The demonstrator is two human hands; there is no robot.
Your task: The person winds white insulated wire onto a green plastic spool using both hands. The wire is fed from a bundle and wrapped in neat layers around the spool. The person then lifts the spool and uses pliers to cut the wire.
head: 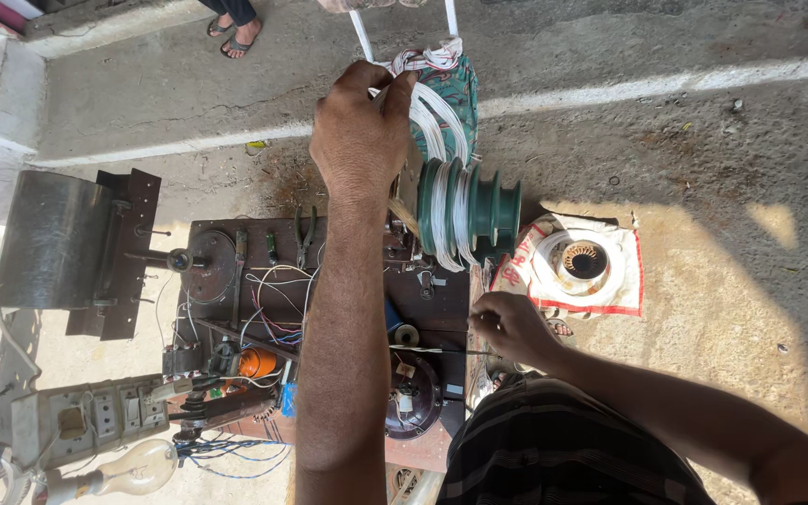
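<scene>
Above the cluttered counter, we see the left hand with fingers closed around a bundle of white wire loops, just above the green stepped winding former. Nearer the body, the right hand pinches a thin rod between narrow fingers.

My left hand is up and far out, arm straight, back of the hand toward me, the fingers curled over so the tips are hidden behind the knuckles. My right hand sits lower and closer in, forearm bent across from the right, fingers pinched together at the thumb tip, knuckles raised. The hands are well apart.
</scene>
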